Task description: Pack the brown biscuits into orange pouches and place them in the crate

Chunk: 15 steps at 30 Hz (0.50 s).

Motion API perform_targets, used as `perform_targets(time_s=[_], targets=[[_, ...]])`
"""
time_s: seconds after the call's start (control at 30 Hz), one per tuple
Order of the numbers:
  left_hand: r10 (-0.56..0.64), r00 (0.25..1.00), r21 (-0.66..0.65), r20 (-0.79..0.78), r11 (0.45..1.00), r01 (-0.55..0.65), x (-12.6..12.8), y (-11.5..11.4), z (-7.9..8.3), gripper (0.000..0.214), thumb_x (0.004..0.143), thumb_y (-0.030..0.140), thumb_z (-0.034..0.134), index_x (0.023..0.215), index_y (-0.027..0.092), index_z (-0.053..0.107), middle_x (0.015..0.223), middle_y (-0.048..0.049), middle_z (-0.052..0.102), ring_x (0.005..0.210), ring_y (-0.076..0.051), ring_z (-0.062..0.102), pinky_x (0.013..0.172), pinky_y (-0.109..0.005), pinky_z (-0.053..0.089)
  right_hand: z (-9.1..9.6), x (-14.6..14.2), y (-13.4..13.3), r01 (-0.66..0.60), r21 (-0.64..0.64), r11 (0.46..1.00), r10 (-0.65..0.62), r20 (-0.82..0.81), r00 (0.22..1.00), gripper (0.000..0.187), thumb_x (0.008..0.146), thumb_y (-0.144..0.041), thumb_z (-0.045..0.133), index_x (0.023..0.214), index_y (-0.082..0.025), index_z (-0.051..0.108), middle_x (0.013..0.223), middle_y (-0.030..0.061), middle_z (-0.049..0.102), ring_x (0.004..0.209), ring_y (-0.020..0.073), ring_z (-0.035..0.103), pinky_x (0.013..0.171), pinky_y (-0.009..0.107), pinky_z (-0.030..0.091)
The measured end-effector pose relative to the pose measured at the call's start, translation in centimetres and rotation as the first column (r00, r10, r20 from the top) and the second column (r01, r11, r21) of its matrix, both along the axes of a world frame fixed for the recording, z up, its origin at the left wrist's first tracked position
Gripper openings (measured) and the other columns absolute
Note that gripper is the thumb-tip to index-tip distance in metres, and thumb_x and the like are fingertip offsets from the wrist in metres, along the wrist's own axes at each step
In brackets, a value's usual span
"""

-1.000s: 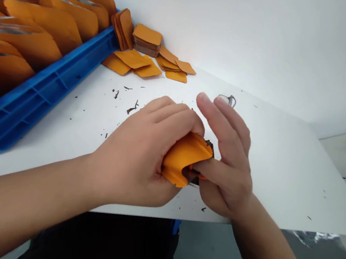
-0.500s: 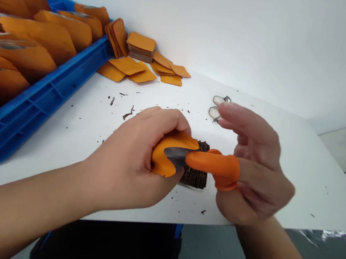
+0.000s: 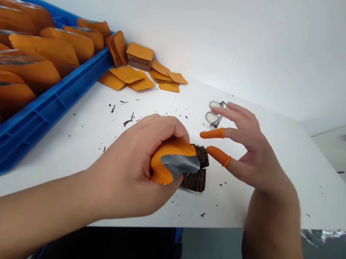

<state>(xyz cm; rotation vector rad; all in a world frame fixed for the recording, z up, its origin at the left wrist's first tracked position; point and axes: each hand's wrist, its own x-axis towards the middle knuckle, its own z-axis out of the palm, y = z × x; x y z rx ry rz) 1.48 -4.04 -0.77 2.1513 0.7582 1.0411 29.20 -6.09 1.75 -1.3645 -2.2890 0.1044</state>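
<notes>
My left hand is closed round an orange pouch, squeezing it so its mouth gapes toward the right and the grey, foil-like lining shows. Just beyond the pouch, partly hidden by it, dark brown sticks lie stacked in rows in a clear tray on the table. To the right of them hovers my right hand, open and holding nothing. Orange finger cots cover its thumb and index finger. What the pouch holds inside cannot be seen.
A blue crate on the left holds several upright orange pouches. Flat orange pouches and a stack of them lie by the wall. Eyeglasses rest behind my right hand. Dark scraps dot the white table.
My right hand has drawn back from the pouch's mouth, and its thumb and index finger have spread apart. The left hand keeps its hold on the pouch. The view has shifted slightly.
</notes>
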Motion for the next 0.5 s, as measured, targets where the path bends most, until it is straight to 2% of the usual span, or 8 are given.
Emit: perform_targets(time_s=[0.1, 0.17, 0.3, 0.5], targets=[[0.015, 1.0, -0.001, 0.005, 1.0, -0.015, 0.0, -0.1, -0.1, 0.021, 0.08, 0.018, 0.056, 0.1, 0.024, 0.058, 0.092, 0.0027, 0.065, 0.082, -0.015, 0.061, 0.07, -0.034, 0.048, 0.0, 1.7, 0.2, -0.015, -0.203, 0.979, 0.03, 0.071, 0.997, 0.028, 0.096, -0.054, 0.077, 0.122, -0.042, 0.079, 0.169, -0.0054, 0.054, 0.17, 0.0369, 0.031, 0.137, 0.073, 0.032], [0.014, 1.0, 0.005, 0.005, 1.0, -0.014, 0.0, -0.1, -0.2, 0.021, 0.081, 0.019, 0.057, 0.101, 0.025, 0.058, 0.092, 0.0029, 0.064, 0.084, -0.015, 0.061, 0.07, -0.035, 0.047, -0.1, 2.3, 0.1, -0.01, -0.282, 0.959, 0.035, 0.082, 0.996, 0.034, 0.094, -0.06, 0.077, 0.125, -0.045, 0.078, 0.168, -0.0057, 0.055, 0.17, 0.0363, 0.032, 0.137, 0.073, 0.033], [-0.01, 1.0, 0.021, 0.012, 1.0, 0.01, 0.1, -0.2, -0.4, 0.022, 0.082, 0.018, 0.057, 0.102, 0.026, 0.058, 0.093, 0.0036, 0.064, 0.084, -0.014, 0.06, 0.073, -0.035, 0.048, -0.2, 2.1, -0.1, -0.007, -0.334, 0.943, 0.038, 0.088, 0.995, 0.038, 0.095, -0.063, 0.076, 0.13, -0.048, 0.076, 0.167, -0.0068, 0.057, 0.169, 0.0332, 0.034, 0.139, 0.07, 0.032], [0.034, 0.999, -0.042, 0.003, 0.999, -0.034, 0.5, -0.7, -0.2, 0.02, 0.084, 0.02, 0.056, 0.102, 0.025, 0.06, 0.094, 0.0011, 0.065, 0.084, -0.017, 0.06, 0.077, -0.038, 0.05, -0.3, 1.5, -0.2, -0.003, -0.323, 0.946, 0.032, 0.084, 0.996, 0.041, 0.094, -0.064, 0.077, 0.129, -0.044, 0.076, 0.164, -0.0024, 0.06, 0.167, 0.0345, 0.039, 0.137, 0.071, 0.034]])
